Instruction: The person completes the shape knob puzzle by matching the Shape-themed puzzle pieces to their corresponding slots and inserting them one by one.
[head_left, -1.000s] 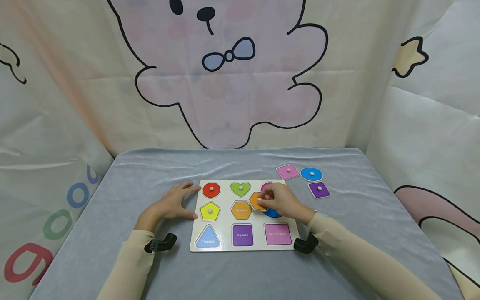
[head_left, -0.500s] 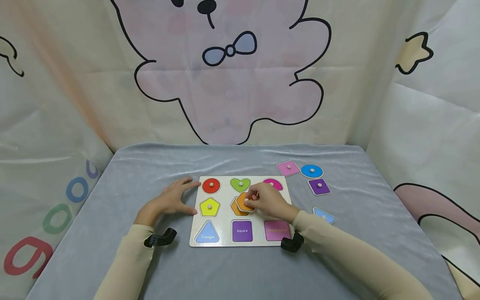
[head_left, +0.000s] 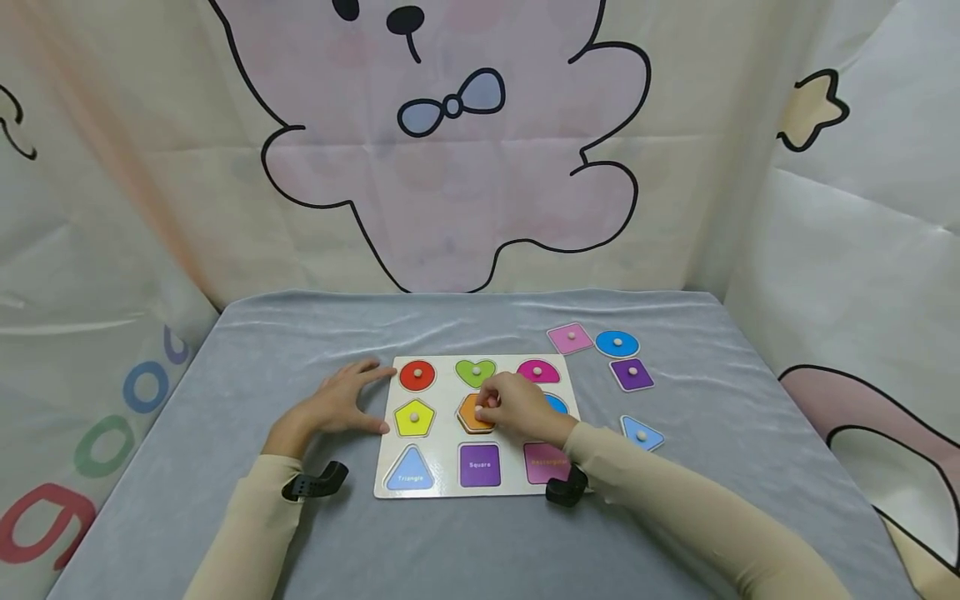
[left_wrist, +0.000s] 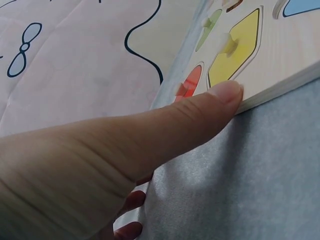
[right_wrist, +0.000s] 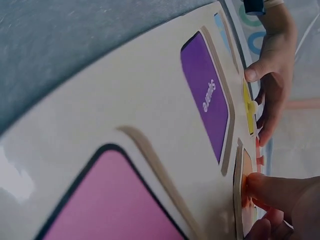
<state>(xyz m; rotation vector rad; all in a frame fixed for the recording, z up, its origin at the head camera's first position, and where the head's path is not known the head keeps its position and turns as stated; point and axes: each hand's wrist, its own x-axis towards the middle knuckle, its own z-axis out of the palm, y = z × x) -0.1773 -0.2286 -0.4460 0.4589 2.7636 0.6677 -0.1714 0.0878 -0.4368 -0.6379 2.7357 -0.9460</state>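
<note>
My right hand (head_left: 525, 408) pinches the knob of an orange hexagon puzzle piece (head_left: 468, 410). The piece lies over the hexagon recess in the middle of the white puzzle board (head_left: 444, 467); in the right wrist view its rim (right_wrist: 238, 195) looks slightly raised, and I cannot tell whether it sits flush. At the board's left edge my left hand (head_left: 330, 404) is spread, thumb and a fingertip against that edge. The thumb (left_wrist: 200, 110) touches it beside the yellow pentagon (left_wrist: 240, 45). My right hand partly hides the blue oval recess (head_left: 557, 403).
Red circle (head_left: 408, 379), green heart (head_left: 467, 369) and magenta semicircle (head_left: 543, 372) pieces sit in the board's top row. Right of the board lie a pink rectangle (head_left: 566, 340), blue oval (head_left: 617, 348), purple square (head_left: 632, 380) and blue triangle (head_left: 636, 428). Grey cloth covers the table (head_left: 420, 550).
My right hand has carried the orange hexagon piece leftward, from near the blue oval recess to the hexagon recess, and lowered it there. My left hand has stayed at the board's edge.
</note>
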